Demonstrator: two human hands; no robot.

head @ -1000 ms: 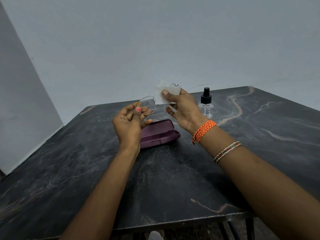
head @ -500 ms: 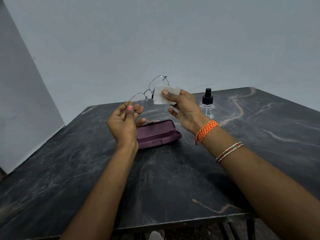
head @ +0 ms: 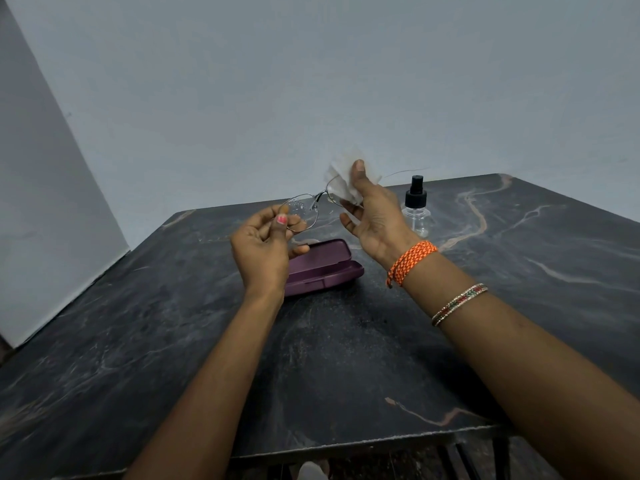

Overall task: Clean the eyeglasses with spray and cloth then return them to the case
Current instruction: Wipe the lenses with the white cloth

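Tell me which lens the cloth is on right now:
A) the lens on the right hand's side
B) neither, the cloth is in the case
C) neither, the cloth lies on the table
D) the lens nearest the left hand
A: the right hand presses the white cloth over the far lens of the eyeglasses, while the left hand pinches the frame by the other lens, which is bare and beaded with droplets.

- One head-worn view, looking forward and down, close over a dark table (head: 346,358)
- It faces the wall (head: 311,81) beyond the far edge
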